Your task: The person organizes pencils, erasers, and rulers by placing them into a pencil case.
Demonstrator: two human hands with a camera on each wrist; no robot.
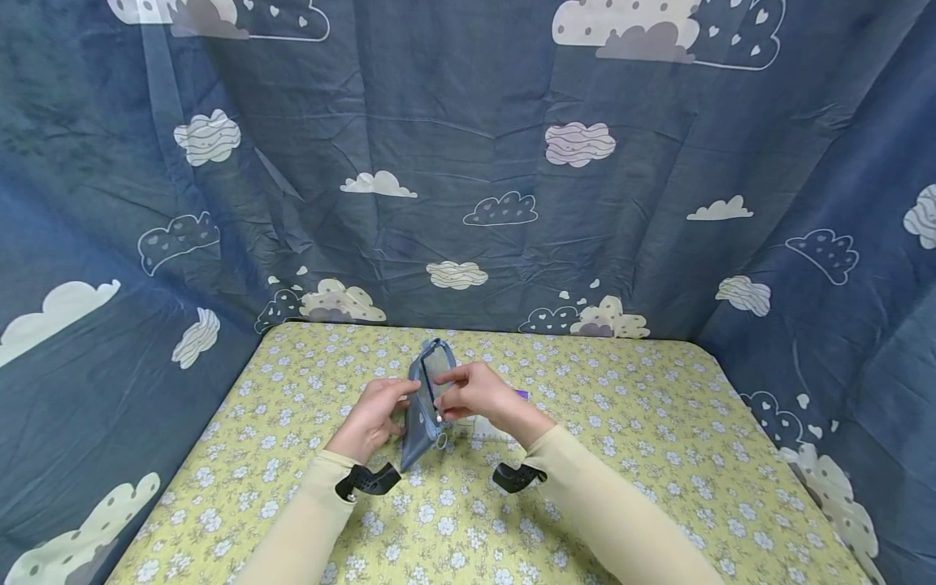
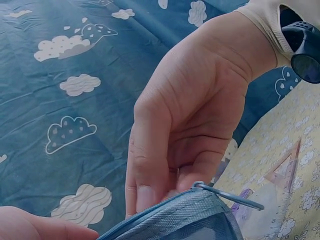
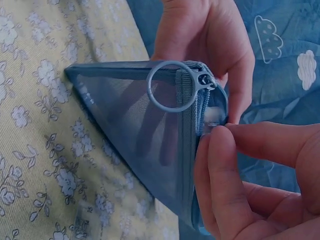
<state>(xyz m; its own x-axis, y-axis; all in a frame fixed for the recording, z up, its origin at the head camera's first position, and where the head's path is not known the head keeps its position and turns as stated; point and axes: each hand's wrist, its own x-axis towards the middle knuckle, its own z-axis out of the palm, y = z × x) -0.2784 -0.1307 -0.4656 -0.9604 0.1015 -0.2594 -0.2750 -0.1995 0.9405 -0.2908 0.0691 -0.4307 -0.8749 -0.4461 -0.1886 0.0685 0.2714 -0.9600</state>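
Yellow floral cloth (image 1: 621, 455) is covering the table; blue cloud-print curtain (image 1: 439, 97) is hanging beyond. At centre, a blue mesh pouch (image 1: 420, 435) is being held unzipped. My left hand (image 1: 371, 414) is gripping its left side; my right hand (image 1: 478, 394) is pinching, at the mouth's near end, a small pale item (image 3: 212, 116), identity unclear. Right of the pouch, a purple item (image 1: 522, 394) is lying. Risk, in my judgement: loose pinching or a sagging mouth spilling the pale item outside. Pouch markings are proving illegible; no brand is showing.

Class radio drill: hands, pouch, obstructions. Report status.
Left hand gripping mesh pouch, unzipped. Right hand at its mouth, apparently pinching small pale item, blurred. No obstruction seen.
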